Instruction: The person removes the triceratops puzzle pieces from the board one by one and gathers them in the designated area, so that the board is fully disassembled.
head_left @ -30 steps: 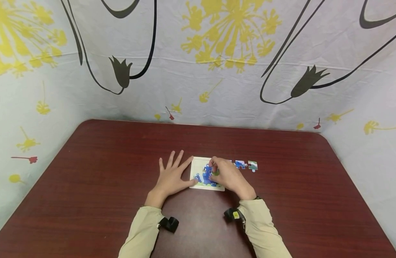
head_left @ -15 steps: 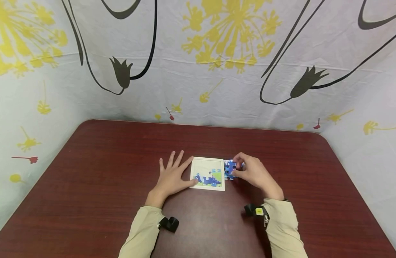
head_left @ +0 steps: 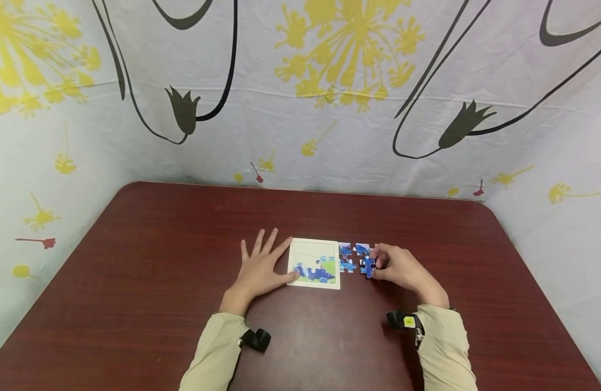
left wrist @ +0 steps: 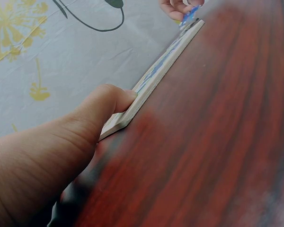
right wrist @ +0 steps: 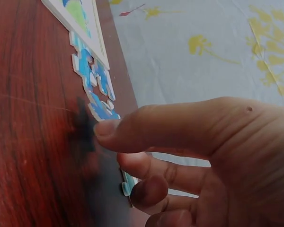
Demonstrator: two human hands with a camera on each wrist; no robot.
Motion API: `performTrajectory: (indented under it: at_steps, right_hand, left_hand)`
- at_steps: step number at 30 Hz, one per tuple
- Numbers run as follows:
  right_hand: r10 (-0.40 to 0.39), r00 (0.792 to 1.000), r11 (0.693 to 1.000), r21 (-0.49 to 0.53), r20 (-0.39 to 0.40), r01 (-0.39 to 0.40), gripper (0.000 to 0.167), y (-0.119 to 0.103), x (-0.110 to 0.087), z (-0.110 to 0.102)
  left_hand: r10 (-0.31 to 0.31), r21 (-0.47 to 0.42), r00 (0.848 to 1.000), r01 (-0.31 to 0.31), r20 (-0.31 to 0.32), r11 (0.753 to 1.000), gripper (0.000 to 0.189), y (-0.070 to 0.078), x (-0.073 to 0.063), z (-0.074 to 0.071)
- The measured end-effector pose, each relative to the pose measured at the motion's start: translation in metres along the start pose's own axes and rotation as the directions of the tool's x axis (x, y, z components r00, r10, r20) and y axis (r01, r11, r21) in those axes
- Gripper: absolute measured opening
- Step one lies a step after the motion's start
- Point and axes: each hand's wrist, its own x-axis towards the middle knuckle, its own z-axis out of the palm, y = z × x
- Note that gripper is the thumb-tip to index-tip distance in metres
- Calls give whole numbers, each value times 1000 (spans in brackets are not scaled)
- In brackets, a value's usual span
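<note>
**Right hand on a loose piece, left hand steadying the tray**

Your left hand lies flat on the table with fingers spread, and its thumb presses the near left corner of the tray (the left wrist view shows the thumb tip against the tray's edge). Your right hand sits just right of the tray, thumb and fingers curled round a blue piece that lies on the table. In the right wrist view the thumb tip rests on that piece. Three more loose pieces lie between the held one and the tray's right edge, close together. The tray's lower half holds fitted pieces; its upper half is bare. Both hands are well apart, the tray between them.
</note>
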Motion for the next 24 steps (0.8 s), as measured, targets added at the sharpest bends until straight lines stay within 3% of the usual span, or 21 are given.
performTrajectory:
  at_steps: [24]
  right_hand:
    - [40, 999, 999, 6, -14, -40, 25, 2, 4, 9]
  left_hand:
    - [4, 0, 1000, -4, -1, 1000, 84, 1, 0, -1]
